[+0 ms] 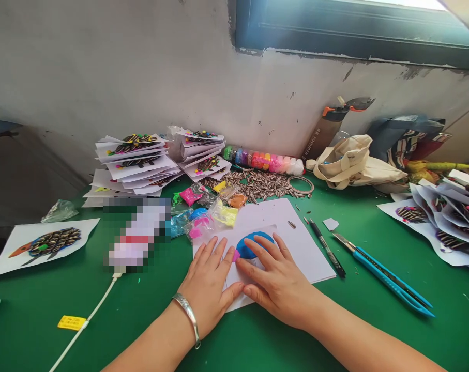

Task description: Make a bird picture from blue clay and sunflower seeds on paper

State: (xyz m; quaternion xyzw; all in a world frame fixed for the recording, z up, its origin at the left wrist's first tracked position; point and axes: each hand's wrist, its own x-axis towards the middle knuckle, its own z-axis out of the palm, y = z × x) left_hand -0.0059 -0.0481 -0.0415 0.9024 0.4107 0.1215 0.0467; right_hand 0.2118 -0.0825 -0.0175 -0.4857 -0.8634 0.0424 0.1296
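Observation:
A flattened blue clay oval point(246, 250) lies on white paper point(312, 261) in front of me, with a small pink clay piece point(236, 255) at its left end. My left hand point(211, 284) rests on the paper with its fingers spread, the index fingertip at the pink clay. Over the lower right part of the blue oval lies my right hand point(276, 279), fingers stretched out, its index fingertip close to the pink clay. Both thumbs nearly meet below. Neither hand grips anything; the fingers hide part of the oval.
Opened clay packets point(199, 225) and a heap of sunflower seeds point(257, 185) lie behind the paper. At right are a black pen point(327, 248) and a blue utility knife point(385, 274), blade out. Stacks of seed-decorated cards point(141, 163) stand at the back. A charging cable point(90, 315) crosses the left.

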